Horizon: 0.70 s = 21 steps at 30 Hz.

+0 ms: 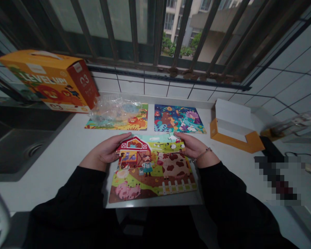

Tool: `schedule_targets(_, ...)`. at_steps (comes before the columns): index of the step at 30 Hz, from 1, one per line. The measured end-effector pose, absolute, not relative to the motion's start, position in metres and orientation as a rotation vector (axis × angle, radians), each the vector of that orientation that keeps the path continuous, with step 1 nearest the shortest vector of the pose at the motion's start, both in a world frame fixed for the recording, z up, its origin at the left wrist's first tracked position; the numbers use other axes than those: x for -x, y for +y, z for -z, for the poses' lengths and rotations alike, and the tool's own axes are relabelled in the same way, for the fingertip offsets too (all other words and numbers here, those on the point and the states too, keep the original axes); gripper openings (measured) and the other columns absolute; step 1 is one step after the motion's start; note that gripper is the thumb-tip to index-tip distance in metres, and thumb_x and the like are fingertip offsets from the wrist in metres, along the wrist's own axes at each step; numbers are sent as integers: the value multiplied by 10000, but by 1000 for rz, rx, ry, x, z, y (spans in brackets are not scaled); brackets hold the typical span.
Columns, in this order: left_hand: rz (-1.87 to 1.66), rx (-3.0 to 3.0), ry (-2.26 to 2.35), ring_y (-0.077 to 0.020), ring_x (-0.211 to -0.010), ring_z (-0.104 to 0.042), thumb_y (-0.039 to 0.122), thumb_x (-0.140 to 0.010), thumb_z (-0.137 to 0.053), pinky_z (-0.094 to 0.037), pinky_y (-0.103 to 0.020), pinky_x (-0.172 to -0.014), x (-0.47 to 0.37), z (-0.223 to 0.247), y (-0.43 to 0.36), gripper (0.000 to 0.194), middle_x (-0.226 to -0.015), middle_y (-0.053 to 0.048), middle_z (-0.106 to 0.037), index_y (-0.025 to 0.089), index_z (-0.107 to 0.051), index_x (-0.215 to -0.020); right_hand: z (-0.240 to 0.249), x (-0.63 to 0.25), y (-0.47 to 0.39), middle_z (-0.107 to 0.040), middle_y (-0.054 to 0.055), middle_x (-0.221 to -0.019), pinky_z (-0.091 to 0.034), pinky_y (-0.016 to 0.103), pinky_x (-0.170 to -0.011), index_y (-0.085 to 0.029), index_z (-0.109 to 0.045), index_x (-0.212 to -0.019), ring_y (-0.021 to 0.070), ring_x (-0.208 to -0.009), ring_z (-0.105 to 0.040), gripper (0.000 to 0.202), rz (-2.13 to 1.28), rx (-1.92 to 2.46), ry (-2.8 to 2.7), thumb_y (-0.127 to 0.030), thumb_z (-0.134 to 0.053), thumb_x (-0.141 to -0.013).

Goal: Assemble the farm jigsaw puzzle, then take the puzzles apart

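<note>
A farm jigsaw puzzle point(155, 169) with a red barn, a farmer, a spotted cow and a pink pig lies at the counter's front edge. My left hand point(112, 147) grips its upper left side, fingers curled around the edge. On the opposite side, my right hand point(193, 147) has its thumb on top near the upper right corner, the other fingers partly hidden. Curved seams between pieces show near the top right. The outline steps at both sides between upper and lower parts; whether the upper part is raised, I cannot tell.
Behind lie a night-forest puzzle point(178, 119) and a lion puzzle point(138, 121), partly under crumpled clear plastic point(111, 109). A yellow carton point(52, 83) stands back left beside the dark sink point(26, 145). An open box point(233, 126) sits at right. A barred window is behind.
</note>
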State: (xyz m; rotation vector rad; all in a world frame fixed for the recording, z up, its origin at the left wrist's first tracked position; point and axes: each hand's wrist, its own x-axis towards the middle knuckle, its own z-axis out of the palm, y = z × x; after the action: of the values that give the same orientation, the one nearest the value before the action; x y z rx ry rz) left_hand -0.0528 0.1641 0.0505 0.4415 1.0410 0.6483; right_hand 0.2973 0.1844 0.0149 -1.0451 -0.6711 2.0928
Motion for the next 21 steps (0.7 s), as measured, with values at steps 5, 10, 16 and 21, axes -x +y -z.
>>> schedule_targets(5, -715, -468, 1015, -294, -871, -847, 286, -994, -688, -708, -395, -856, 50, -53, 164, 238, -1048, -189, -847, 111, -802, -1108, -14, -295, 185, -838, 88, -921, -707, 338, -776, -158, -729, -1096, 217, -806, -828, 136, -2101, 1020, -693, -261, -677, -1025)
schedule_targets(10, -765, -476, 1028, -256, -766, -833, 242, -1040, -598, -710, -341, -772, 48, -59, 163, 245, -936, -166, -844, 114, -806, -1018, -12, -293, 183, -847, 92, -990, -710, 353, -802, -175, -753, -1079, 221, -834, -823, 162, -2052, 984, -802, -310, -732, -991)
schedule_targets(16, -804, -568, 1039, -261, -871, -844, 217, -1018, -660, -710, -361, -843, 45, -54, 162, 188, -1006, -180, -850, 101, -805, -1050, -16, -289, 176, -838, 64, -1042, -687, 320, -860, -199, -735, -1059, 195, -885, -813, 250, -1983, 966, -915, -293, -881, -880)
schedule_targets(21, -794, -655, 1043, -264, -816, -839, 235, -987, -730, -709, -355, -778, 39, -52, 159, 180, -926, -174, -845, 90, -803, -1066, -20, -275, 169, -833, 51, -1142, -657, 336, -936, -239, -714, -1125, 207, -971, -800, 381, -1875, 934, -1059, -338, -930, -827)
